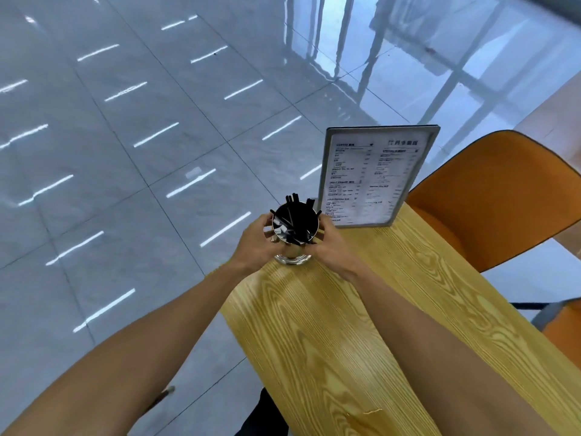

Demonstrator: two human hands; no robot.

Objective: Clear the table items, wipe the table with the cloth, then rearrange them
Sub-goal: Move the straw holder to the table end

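A shiny metal holder (294, 251) filled with black sticks stands at the far left end of the wooden table (345, 325), its base on the tabletop. My left hand (254, 247) wraps its left side and my right hand (334, 247) wraps its right side. Just behind it on the right, a framed menu stand (374, 174) stands upright on the table. No cloth is in view.
An orange chair (490, 196) stands beyond the table's right side, and a second orange seat (562, 328) shows at the right edge. Glossy grey floor tiles (125, 152) spread to the left and beyond. The table's left edge lies close under the holder.
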